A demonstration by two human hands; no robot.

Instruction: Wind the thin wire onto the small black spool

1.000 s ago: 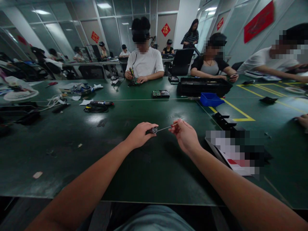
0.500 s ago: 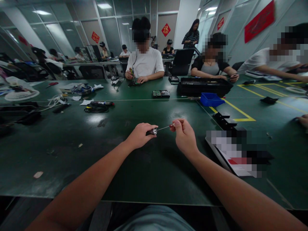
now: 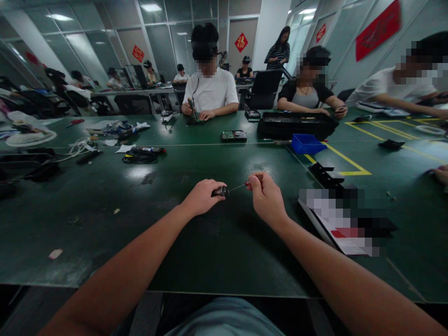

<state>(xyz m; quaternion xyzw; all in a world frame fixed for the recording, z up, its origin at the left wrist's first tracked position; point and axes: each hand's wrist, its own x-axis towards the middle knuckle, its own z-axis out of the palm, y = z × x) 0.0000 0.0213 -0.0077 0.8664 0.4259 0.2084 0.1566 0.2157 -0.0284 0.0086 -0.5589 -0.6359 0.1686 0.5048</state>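
My left hand (image 3: 202,197) pinches a small dark cylinder (image 3: 220,191) between thumb and fingers, its round end turned to the right. In my right hand (image 3: 268,196) is a screwdriver (image 3: 238,188), its handle mostly covered by the fingers. Its thin metal shaft points left toward the cylinder. A small dark bit shows at the shaft's tip, just off the cylinder's end; what it is I cannot make out. Both hands are above the green table (image 3: 224,252).
Beyond my hands lie a coiled black cable (image 3: 142,155), a hard drive (image 3: 234,136) and a blue bin (image 3: 308,144). Black parts (image 3: 327,173) and a white tray with papers (image 3: 317,224) are on the right. Co-workers sit across the table, one in a white shirt (image 3: 212,91).
The screwdriver's tip has drawn slightly away from the cylinder's end, and a small dark bit now shows at it. The cylinder has turned a little in my left hand.
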